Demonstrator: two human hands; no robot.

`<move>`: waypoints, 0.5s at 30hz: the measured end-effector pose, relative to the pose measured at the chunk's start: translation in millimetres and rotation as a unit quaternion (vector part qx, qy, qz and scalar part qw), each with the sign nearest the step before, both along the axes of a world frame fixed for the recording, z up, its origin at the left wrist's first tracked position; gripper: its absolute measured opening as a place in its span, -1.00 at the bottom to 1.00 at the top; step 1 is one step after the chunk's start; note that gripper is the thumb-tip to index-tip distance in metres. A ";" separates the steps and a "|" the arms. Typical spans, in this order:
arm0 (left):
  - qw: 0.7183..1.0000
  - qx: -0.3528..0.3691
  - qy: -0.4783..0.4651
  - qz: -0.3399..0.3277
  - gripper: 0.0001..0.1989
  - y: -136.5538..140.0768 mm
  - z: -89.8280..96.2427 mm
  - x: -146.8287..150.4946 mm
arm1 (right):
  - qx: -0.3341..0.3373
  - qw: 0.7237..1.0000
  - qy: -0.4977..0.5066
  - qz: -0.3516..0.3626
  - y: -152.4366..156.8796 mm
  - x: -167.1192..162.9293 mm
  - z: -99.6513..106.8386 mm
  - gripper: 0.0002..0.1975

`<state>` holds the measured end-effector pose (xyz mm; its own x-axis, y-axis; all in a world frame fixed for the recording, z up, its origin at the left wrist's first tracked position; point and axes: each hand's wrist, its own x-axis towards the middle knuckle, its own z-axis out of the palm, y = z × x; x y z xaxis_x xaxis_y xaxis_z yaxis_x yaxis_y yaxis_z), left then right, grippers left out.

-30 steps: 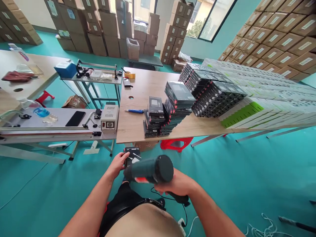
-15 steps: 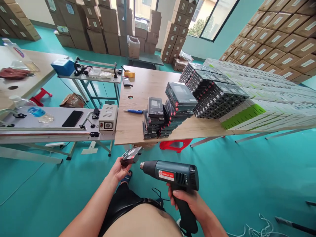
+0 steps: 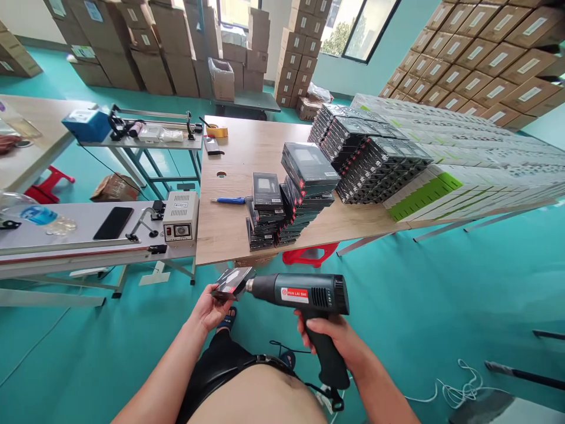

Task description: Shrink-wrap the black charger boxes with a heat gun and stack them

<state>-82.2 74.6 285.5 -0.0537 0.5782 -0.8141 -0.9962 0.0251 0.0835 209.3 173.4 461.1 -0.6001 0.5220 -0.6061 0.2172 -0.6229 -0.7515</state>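
A small black box [image 3: 233, 281] with a pale printed picture on its top face is tilted in mid-air over the floor, just off the near edge of the wooden surface [image 3: 249, 138]. The left hand [image 3: 212, 307] grips it at its near left end, with fingers curled beneath. At the box's right end is the metal nozzle of a dark green heat gun [image 3: 311, 293] with a red-and-white label; I cannot tell whether the two touch. The right hand [image 3: 329, 337] is closed round the gun's black handle, holding it roughly level.

Beyond the box, a shorter stack of black boxes [image 3: 266, 193] stands near the surface's front edge, next to a taller stack [image 3: 309, 171] that leans. A blue pen-shaped tool [image 3: 230, 201] lies left of them, and a yellow tape roll [image 3: 217, 131] sits at the far left corner. Banded black boxes [image 3: 375, 153] and a long row of white-and-green boxes [image 3: 424, 194] fill the right. A red stool [image 3: 311, 255] is underneath. On the left bench are a control box [image 3: 180, 215], a smartphone [image 3: 113, 222] and a plastic bottle [image 3: 39, 215]. Cardboard cartons [image 3: 172, 59] line the back.
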 end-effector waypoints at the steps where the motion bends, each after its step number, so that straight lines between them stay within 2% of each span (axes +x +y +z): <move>1: 1.000 0.013 0.008 -0.002 -0.79 -2.0 0.5 -1.5 | -0.016 0.999 0.018 0.021 -0.5 5.4 3.0 -0.55; 5: 0.990 0.128 0.053 0.000 -0.73 -14.6 7.5 -12.3 | -0.053 0.994 0.060 0.072 -5.1 28.9 11.1 -0.55; 8: 0.975 0.208 0.062 0.052 -0.73 -18.6 16.9 -21.6 | -0.073 0.992 0.053 0.084 -10.0 44.8 8.9 -0.55; 10: 0.961 0.260 0.062 0.067 -0.67 -14.3 23.1 -25.9 | -0.077 0.992 0.042 0.088 -14.0 53.3 4.0 -0.55; 12: 0.958 0.281 0.044 0.029 -0.62 -6.6 28.0 -28.6 | -0.076 0.993 0.035 0.085 -18.1 61.0 -2.5 -0.55; 15: 0.969 0.243 0.033 -0.040 -0.72 0.5 34.1 -29.3 | -0.081 0.994 0.018 0.070 -22.2 72.5 -14.9 -0.56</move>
<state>-111.5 75.1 319.6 -0.0355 0.8969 -0.4408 -0.9846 0.0441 0.1692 281.7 151.2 446.2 -0.6832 0.3288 -0.6521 0.2845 -0.7026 -0.6523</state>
